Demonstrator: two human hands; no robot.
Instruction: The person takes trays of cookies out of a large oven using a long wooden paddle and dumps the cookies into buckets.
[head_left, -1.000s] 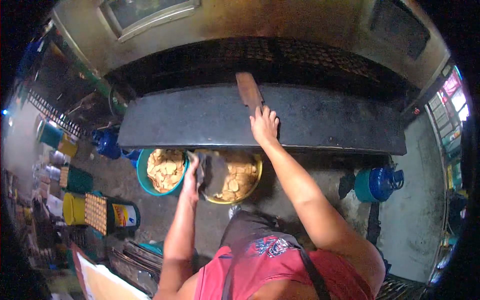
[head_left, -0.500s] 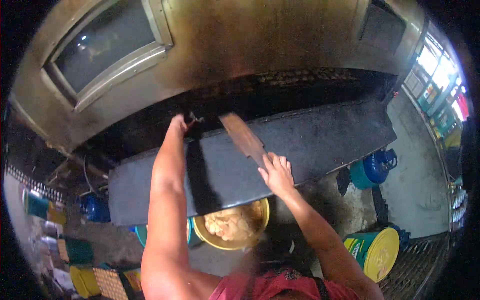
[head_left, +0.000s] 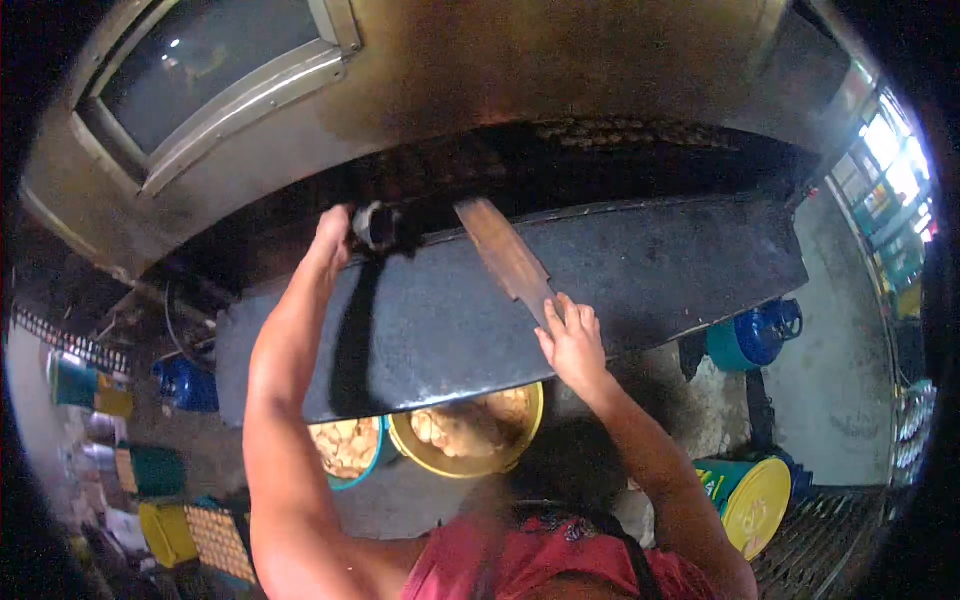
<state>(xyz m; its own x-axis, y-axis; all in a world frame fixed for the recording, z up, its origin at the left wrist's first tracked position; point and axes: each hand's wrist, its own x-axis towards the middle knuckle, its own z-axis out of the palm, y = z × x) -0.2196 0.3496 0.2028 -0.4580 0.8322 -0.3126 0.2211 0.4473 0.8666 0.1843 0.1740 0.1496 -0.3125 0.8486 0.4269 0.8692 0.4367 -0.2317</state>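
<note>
Paddle (head_left: pixel 503 252) of flat brown wood

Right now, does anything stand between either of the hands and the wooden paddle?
Nothing visible separates the right hand from the wooden paddle: it is on the handle. Between the left hand and the paddle's blade is a blurred grey item, just right of that hand.
</note>
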